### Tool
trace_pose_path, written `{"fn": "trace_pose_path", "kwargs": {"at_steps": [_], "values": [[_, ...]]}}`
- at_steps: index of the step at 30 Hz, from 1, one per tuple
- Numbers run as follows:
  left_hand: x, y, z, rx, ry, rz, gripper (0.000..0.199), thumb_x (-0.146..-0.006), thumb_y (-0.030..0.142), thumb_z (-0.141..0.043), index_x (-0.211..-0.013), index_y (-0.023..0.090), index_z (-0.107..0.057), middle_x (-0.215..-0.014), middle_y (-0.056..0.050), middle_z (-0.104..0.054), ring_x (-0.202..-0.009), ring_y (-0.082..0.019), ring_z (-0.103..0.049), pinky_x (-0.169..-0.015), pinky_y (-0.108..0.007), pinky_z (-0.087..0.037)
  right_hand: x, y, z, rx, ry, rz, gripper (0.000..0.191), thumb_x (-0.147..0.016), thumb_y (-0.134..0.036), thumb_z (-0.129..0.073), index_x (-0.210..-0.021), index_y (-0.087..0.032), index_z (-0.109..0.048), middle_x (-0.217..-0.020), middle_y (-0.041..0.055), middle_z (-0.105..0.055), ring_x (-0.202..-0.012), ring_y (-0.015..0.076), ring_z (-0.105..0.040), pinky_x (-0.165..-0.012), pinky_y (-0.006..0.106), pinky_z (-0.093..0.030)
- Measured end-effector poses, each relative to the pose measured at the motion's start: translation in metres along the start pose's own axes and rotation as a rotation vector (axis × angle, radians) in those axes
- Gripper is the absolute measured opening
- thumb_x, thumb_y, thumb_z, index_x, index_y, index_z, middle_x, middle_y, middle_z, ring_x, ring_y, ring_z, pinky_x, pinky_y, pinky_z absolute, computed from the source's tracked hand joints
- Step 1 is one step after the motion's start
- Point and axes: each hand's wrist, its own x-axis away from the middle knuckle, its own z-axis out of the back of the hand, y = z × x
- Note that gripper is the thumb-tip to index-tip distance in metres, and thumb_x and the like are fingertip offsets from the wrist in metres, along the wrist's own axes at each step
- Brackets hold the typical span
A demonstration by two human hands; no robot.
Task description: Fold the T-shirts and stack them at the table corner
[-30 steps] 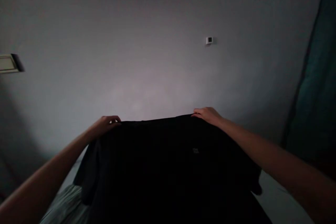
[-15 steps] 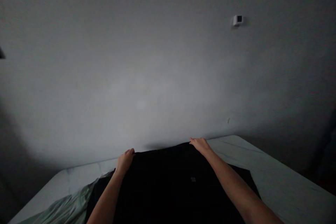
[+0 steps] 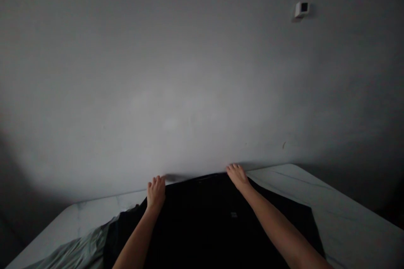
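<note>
A black T-shirt (image 3: 195, 222) lies spread on the table, its neckline at the far edge by the wall and a small pale mark on its chest. My left hand (image 3: 156, 192) rests at the shirt's left shoulder, fingers slightly apart over the cloth. At the right shoulder, my right hand (image 3: 237, 174) lies palm down with its fingers stretched out. Both hands touch the fabric; their palms and undersides are hidden. The shirt's lower part runs out of view between my forearms.
A crumpled grey-green cloth (image 3: 80, 251) lies left of the shirt, partly under its sleeve. The white marbled table (image 3: 341, 206) meets a grey wall (image 3: 189, 71) at its far edge. A small white box-shaped device (image 3: 302, 9) is fixed high on the wall.
My fingers have loosened from their pinch on the shirt's shoulders and now lie over the cloth. The right sleeve is spread wider. The view has shifted slightly.
</note>
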Motion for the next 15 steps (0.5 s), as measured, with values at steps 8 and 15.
{"fn": "trace_pose_path", "kwargs": {"at_steps": [8,15], "values": [[0.004,0.041,-0.01,0.223,-0.145,-0.25,0.052,-0.079,0.01,-0.047,-0.127,0.026,-0.054,-0.131,-0.003,-0.059,-0.121,-0.015,-0.054,-0.102,-0.025,-0.041,0.02,-0.025,0.006,-0.273,-0.003,0.032,0.019,-0.092,-0.019,-0.051,-0.103,-0.02,-0.067,-0.105,0.0056,-0.072,-0.098,0.0184,-0.067,-0.082,0.023,-0.049],[0.016,0.035,0.012,0.185,-0.227,-0.178,0.066,-0.079,0.01,-0.043,-0.145,0.013,-0.037,-0.153,-0.015,-0.038,-0.137,-0.026,-0.041,-0.113,-0.04,-0.034,0.052,-0.019,0.034,-0.4,-0.073,0.172,0.046,-0.089,-0.026,-0.059,-0.133,-0.014,-0.055,-0.141,0.0155,-0.053,-0.127,0.0248,-0.052,-0.103,0.031,-0.042]]}}
